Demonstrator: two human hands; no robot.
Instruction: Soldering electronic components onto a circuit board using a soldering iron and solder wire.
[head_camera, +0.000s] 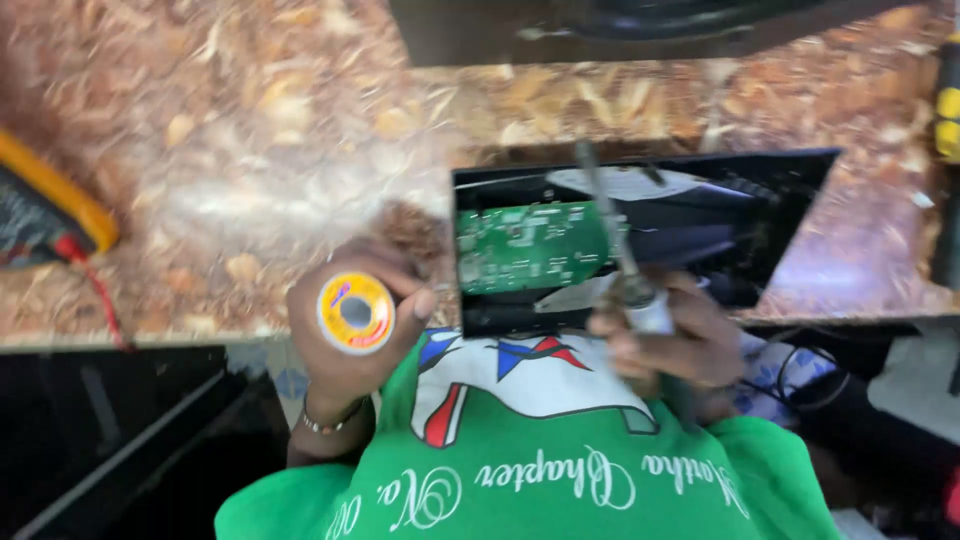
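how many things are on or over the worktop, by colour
Green: 1, the circuit board
Yellow: 2, the solder spool in the left hand and the meter at the left edge
Black: 1, the open casing
Grey: 1, the soldering iron in the right hand
Total: 5

Quick headcount, everything placed off the open black case (640, 240) on the marbled brown worktop (250, 150): one green circuit board (530, 246) inside it, left half. One soldering iron (615, 250) over it, gripped by the right hand (665, 345). One yellow solder spool (356, 313) just left of it, in the left hand (345, 330). So two hands. One yellow-edged multimeter (45, 215) far left of it, with one red lead (100, 290).
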